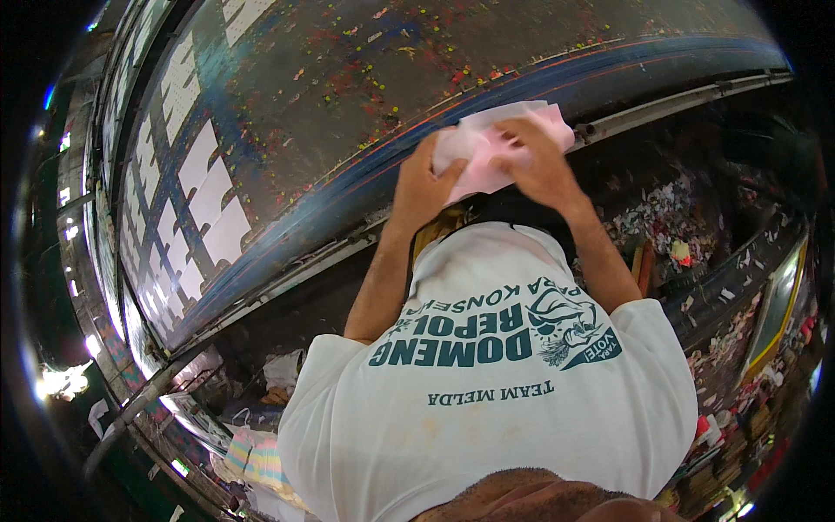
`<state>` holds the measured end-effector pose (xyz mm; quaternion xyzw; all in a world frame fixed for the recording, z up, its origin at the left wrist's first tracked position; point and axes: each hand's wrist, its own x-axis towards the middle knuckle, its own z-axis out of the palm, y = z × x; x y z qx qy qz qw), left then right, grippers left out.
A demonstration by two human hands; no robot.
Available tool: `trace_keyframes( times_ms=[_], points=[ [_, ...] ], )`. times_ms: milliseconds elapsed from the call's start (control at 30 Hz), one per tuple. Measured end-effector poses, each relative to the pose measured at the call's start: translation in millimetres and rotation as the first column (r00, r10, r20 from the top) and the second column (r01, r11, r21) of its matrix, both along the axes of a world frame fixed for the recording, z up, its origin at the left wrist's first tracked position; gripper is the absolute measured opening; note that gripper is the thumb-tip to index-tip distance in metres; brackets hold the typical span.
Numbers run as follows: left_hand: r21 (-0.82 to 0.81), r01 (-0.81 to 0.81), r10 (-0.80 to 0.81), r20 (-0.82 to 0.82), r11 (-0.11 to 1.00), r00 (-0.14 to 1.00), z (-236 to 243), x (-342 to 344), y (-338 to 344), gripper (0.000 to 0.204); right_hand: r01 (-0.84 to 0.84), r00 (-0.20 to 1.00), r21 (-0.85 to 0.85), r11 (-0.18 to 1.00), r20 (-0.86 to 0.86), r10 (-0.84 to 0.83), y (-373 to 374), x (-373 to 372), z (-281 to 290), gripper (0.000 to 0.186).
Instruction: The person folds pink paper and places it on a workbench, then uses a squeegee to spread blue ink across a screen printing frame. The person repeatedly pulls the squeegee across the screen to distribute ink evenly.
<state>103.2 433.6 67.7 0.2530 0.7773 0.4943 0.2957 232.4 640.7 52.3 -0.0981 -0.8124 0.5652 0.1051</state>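
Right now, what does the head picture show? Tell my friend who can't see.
A person's bare left hand and right hand hold a crumpled, thin pink-and-white sheet near a wide dark grey table speckled with coloured spots. Flat white shapes line its left part; the person wears a white T-shirt with dark green printing.

Cannot see every finger of the left hand (421, 190), partly hidden by the pink paper (484, 155). Can make out the right hand (543, 167) only with blurred fingers. Cannot follow the table (531, 39) past the far picture edge. Cannot identify its tiny coloured scraps (458, 76).
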Motion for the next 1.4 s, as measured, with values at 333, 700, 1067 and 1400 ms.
trace_keyframes(
  times_ms=[333, 700, 1067, 1400],
  points=[
    [0.208, 0.215, -0.233, 0.068, 0.954, 0.97, 45.7, -10.5, -23.0, 0.1, 0.042, 0.992, -0.304, 0.952, 0.124, -0.004, -55.6, -31.1, 26.5, 0.025],
    [0.266, 0.157, -0.123, -0.14, 0.951, 0.983, 16.4, -24.4, -94.2, 0.028, -0.372, 0.912, -0.21, 0.904, -0.264, 0.314, -71.8, -76.2, 109.9, 0.019],
    [0.318, -0.695, 0.688, 0.154, 0.645, 0.709, -29.6, -91.9, -235.0, 0.017, -0.023, 0.993, 0.009, 1.0, -0.113, 0.024, -72.4, -145.7, 34.6, 0.016],
    [0.062, -0.774, 0.769, -0.187, 0.631, 0.612, -60.9, -192.4, -275.2, 0.031, -0.188, 0.977, 0.078, 0.979, 0.117, 0.178, -131.8, -231.4, -43.1, 0.036]
  ],
)
